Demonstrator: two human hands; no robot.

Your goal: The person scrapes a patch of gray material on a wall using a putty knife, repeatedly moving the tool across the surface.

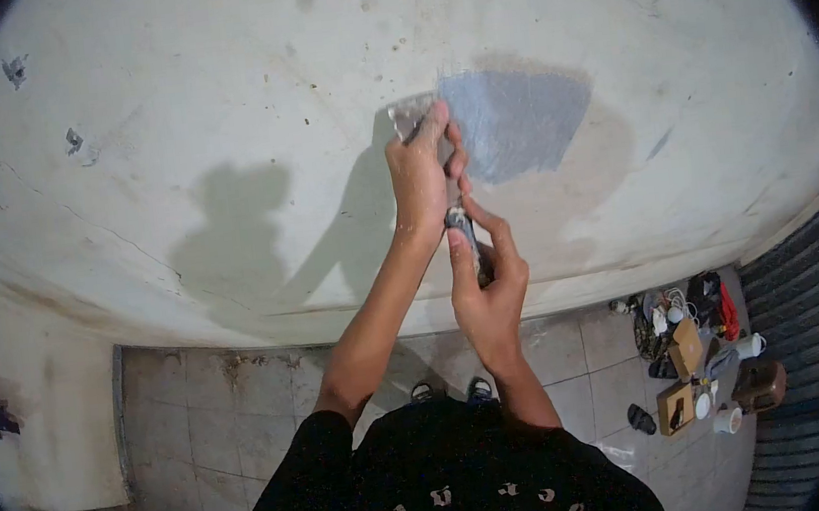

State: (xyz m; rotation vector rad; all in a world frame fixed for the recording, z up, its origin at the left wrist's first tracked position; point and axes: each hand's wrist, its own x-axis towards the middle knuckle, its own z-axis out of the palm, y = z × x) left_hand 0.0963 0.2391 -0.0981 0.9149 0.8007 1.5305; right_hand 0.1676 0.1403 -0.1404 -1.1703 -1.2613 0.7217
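Observation:
My left hand [420, 180] is closed around a putty knife, close to the pale wall. Its wide metal blade [410, 114] shows above my fingers, just left of a grey patch [520, 122] on the wall. Below it, my right hand [495, 291] grips a tool with a dark, smeared handle [460, 222]. The top of that handle runs up to my left hand's fingers, which hide what lies beyond. I cannot tell whether blade and handle are one tool.
The wall [325, 25] has small holes, stains and a crack at left. Tiled floor [217, 415] lies below, with my feet near the wall. At right, boxes [686, 348], white cups [751, 346], a brown case [761, 385] and a sandal [640, 419] lie by a corrugated shutter [807, 333].

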